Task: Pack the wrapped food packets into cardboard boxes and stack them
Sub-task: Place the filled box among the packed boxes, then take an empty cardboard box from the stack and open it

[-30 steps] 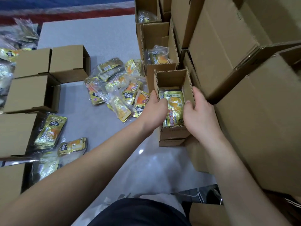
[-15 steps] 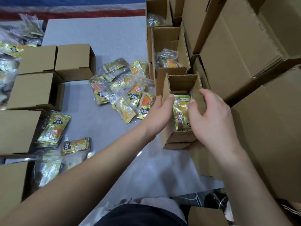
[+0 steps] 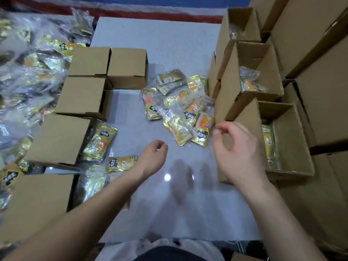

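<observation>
Both hands hang over the grey table (image 3: 160,44) with nothing in them. The left hand (image 3: 153,157) is loosely curled, fingers tucked under, just short of the loose heap of packets (image 3: 178,108) in the middle. The right hand (image 3: 239,149) hovers a little higher, its fingers bent and relaxed, thumb and forefinger close together but pinching nothing, right beside the nearest open box (image 3: 286,140).

That box stands on the right edge of the table with one yellow packet (image 3: 268,140) upright against its inner left wall. Behind it a second open box (image 3: 252,76) holds a clear-wrapped packet (image 3: 248,81), and a third open box (image 3: 239,25) sits further back — its contents are too blurred to tell.

On the left, closed boxes (image 3: 84,95) sit in a row running away from me, with more gold packets (image 3: 100,140) tucked between and beside them. Tall stacks of larger cartons (image 3: 320,72) wall in the right side
</observation>
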The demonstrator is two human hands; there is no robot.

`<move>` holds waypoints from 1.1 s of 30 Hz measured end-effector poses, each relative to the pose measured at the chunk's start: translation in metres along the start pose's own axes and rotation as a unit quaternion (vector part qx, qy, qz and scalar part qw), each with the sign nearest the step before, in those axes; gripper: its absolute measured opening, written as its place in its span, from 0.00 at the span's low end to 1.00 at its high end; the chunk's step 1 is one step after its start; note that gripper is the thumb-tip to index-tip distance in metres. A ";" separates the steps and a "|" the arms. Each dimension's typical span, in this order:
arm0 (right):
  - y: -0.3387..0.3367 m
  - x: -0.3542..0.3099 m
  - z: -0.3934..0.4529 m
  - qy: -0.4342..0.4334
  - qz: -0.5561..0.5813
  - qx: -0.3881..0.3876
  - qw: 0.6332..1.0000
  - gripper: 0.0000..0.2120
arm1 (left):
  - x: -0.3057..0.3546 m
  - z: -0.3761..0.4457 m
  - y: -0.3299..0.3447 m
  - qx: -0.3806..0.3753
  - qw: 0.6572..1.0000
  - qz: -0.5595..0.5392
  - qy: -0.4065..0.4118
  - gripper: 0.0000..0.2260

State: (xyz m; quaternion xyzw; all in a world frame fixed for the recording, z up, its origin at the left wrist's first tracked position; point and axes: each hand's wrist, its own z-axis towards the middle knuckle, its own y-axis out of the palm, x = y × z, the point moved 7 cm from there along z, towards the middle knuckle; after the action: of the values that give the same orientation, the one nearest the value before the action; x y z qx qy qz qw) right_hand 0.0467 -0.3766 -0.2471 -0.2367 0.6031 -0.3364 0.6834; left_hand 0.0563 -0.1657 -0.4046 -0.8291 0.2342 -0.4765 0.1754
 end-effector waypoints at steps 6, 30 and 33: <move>0.088 -0.011 -0.006 0.026 -0.007 -0.121 0.992 0.08 | -0.074 0.028 -0.085 0.093 0.971 0.216 0.034 0.17; 0.182 -0.042 -0.021 0.013 -0.042 -0.238 0.970 0.13 | -0.112 0.041 -0.241 0.178 0.921 0.342 -0.050 0.21; 0.178 -0.049 -0.017 0.002 -0.020 -0.238 0.971 0.13 | -0.070 0.019 -0.254 0.175 0.920 0.350 -0.028 0.19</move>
State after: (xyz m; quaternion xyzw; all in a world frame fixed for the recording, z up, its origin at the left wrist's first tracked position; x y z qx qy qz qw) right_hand 0.0589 -0.2210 -0.3470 -0.4042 0.6622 -0.1968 0.5995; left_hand 0.0984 0.0855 -0.3326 -0.6636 0.4173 -0.3945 0.4794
